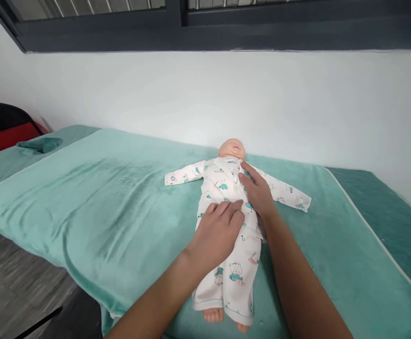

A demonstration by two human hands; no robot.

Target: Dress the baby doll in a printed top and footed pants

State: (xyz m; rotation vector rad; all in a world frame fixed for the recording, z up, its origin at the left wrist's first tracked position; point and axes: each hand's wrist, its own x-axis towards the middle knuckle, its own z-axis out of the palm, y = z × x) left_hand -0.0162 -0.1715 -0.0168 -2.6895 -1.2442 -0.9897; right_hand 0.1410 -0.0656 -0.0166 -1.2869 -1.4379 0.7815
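Okay, we have the baby doll (226, 190) face-up on the green blanket (120, 197), head near the white wall (191, 94). Our left hand (217, 233), half-curled, is at the belly of its animal-print shirt (214, 181); our right hand (258, 192), fingers slightly bent, is at the chest. We can't tell if either grips the shirt.

Up top I get a dark window frame (226, 35) with pale bars (127, 4) behind the glass, set in a plain white wall (120, 89). Off to my left sits something red and black (7, 134) — partly cropped — near a crumpled green cloth (40, 145), and lower down I can see grey wood-look flooring (11, 278).
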